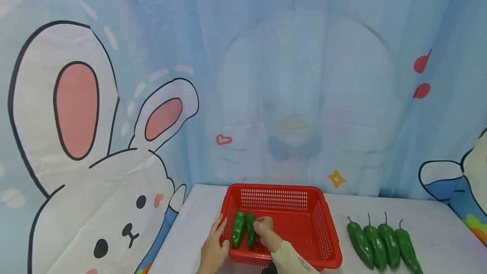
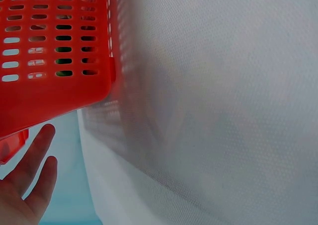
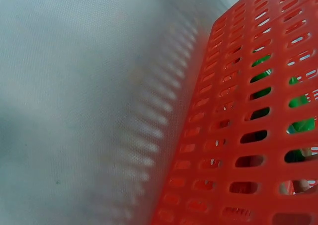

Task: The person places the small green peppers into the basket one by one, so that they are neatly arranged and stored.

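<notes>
Inside the red plastic basket [image 1: 289,223], two green peppers lie side by side near its left wall. My right hand [image 1: 265,229] reaches over the near rim, its curled fingers holding the inner green pepper [image 1: 250,228]; part of that grip is hidden. The other green pepper [image 1: 238,228] lies just left of it. At the basket's left rim rests my left hand [image 1: 214,246], fingers extended. In the left wrist view, those fingers [image 2: 43,178] are straight and spread beside the basket wall [image 2: 59,93]. Through the slots in the right wrist view, bits of green pepper [image 3: 300,123] show.
To the right of the basket, several green peppers [image 1: 376,242] lie in a row on the white tabletop [image 1: 437,227], stems pointing away. Behind the table hangs a blue curtain [image 1: 296,75] printed with cartoon animals.
</notes>
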Action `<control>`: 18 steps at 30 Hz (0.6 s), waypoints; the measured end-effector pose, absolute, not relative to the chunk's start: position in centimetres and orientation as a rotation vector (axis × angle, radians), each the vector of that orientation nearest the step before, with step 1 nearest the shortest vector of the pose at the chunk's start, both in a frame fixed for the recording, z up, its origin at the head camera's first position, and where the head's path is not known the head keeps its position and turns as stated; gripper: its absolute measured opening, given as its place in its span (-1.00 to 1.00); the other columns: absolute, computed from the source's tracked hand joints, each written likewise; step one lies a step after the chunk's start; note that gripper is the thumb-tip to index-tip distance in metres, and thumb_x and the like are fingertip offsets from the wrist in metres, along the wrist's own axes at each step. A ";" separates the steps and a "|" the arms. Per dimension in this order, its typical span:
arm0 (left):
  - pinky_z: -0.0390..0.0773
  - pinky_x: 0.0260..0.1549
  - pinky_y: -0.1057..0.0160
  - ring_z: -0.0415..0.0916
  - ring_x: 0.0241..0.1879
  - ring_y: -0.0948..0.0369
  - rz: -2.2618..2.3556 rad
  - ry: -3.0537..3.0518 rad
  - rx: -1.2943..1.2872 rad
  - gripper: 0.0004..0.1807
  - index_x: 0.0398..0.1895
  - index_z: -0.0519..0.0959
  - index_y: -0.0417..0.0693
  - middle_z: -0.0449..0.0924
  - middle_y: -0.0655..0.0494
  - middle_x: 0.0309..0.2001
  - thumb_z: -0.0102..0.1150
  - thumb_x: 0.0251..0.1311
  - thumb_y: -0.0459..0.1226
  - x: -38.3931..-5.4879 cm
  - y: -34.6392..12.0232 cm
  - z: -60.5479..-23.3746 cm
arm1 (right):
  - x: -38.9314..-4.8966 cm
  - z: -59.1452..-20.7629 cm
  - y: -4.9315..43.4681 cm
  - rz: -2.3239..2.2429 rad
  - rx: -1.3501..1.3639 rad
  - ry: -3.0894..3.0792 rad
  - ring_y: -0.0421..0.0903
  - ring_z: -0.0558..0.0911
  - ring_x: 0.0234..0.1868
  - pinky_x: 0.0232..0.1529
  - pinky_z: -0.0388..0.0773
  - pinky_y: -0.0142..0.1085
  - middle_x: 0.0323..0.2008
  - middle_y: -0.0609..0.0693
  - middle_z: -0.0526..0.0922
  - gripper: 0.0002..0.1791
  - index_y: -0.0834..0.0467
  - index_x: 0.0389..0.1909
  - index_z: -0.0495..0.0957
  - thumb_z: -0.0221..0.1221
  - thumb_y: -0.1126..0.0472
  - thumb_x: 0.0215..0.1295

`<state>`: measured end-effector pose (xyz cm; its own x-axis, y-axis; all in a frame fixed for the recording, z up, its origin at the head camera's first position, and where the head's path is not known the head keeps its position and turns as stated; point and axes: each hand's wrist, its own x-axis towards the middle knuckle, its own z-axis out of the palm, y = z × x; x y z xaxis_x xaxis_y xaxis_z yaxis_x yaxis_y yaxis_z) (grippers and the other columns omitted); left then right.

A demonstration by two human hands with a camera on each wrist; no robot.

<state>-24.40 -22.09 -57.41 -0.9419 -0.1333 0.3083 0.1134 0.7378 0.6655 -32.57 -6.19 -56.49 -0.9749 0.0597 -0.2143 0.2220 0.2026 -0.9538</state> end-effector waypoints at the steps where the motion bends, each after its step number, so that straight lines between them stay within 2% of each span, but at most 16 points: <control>1: 0.54 -0.10 0.14 0.38 0.19 0.14 -1.031 -2.606 0.019 -0.27 0.39 0.39 -0.14 0.23 0.09 0.46 0.04 0.00 -0.42 -24.4 -22.1 -57.4 | -32.6 -56.5 -6.2 -1.882 0.276 2.333 0.26 0.59 -0.08 -0.10 0.61 0.00 -0.19 0.39 0.55 -0.70 0.53 -0.14 0.48 -0.04 0.48 0.11; 11: 0.56 -0.08 0.09 0.40 0.21 0.12 -1.016 -2.598 0.016 -0.28 0.38 0.40 -0.14 0.26 0.08 0.44 0.02 -0.01 -0.42 -24.4 -22.1 -57.4 | -32.5 -56.6 -6.2 -1.863 0.257 2.386 0.22 0.57 -0.10 -0.07 0.57 0.00 -0.20 0.36 0.57 -0.70 0.52 -0.17 0.51 -0.03 0.46 0.10; 18: 0.55 0.01 0.00 0.38 0.25 0.10 -1.020 -2.600 0.007 -0.28 0.39 0.39 -0.14 0.24 0.07 0.45 0.03 0.01 -0.42 -24.4 -22.1 -57.4 | -32.6 -56.4 -6.2 -1.922 0.308 2.284 0.10 0.63 -0.26 -0.41 0.68 -0.08 -0.26 0.32 0.55 -0.74 0.50 -0.19 0.46 -0.02 0.49 0.09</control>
<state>-24.41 -22.13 -57.41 -0.9398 -0.1294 0.3162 0.1201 0.7413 0.6604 -32.60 -6.25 -56.38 -0.9691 0.0657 -0.2376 0.2453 0.1624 -0.9557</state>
